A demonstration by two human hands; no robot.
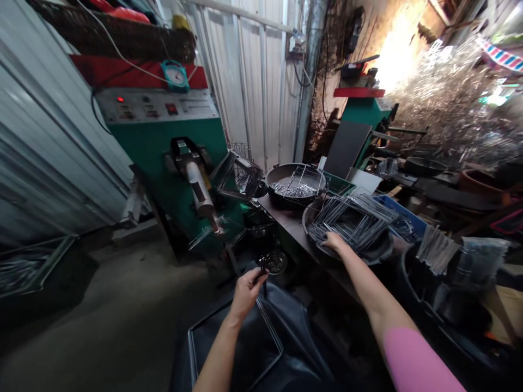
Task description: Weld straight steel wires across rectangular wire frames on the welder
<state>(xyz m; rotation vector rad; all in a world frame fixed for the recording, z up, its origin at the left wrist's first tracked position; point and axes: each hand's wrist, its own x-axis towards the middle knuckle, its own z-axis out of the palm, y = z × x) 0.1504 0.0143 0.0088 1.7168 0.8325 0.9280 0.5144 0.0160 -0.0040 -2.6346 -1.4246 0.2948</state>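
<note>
My left hand [246, 289] is closed in a pinch over the lap, on small dark pieces [262, 268] too small to name. Below it, thin metal frames [273, 338] lie on the dark apron [292, 316]. My right hand [334, 241] reaches to the near left edge of a pile of wire frames [355, 218] in a round black basin [309, 218]; its fingertips are partly hidden among the wires. Ahead on the left, the green machine [143, 147] has a metal arm [200, 188] pointing down, with a wire piece [204, 235] at its tip.
A round pan [278, 198] of small metal pieces stands on the bench behind the basin. A small bowl [281, 262] sits beyond my left hand. At the right is a large black tub [412, 288] with wire bundles [436, 249]; a green bin [49, 269] stands far left.
</note>
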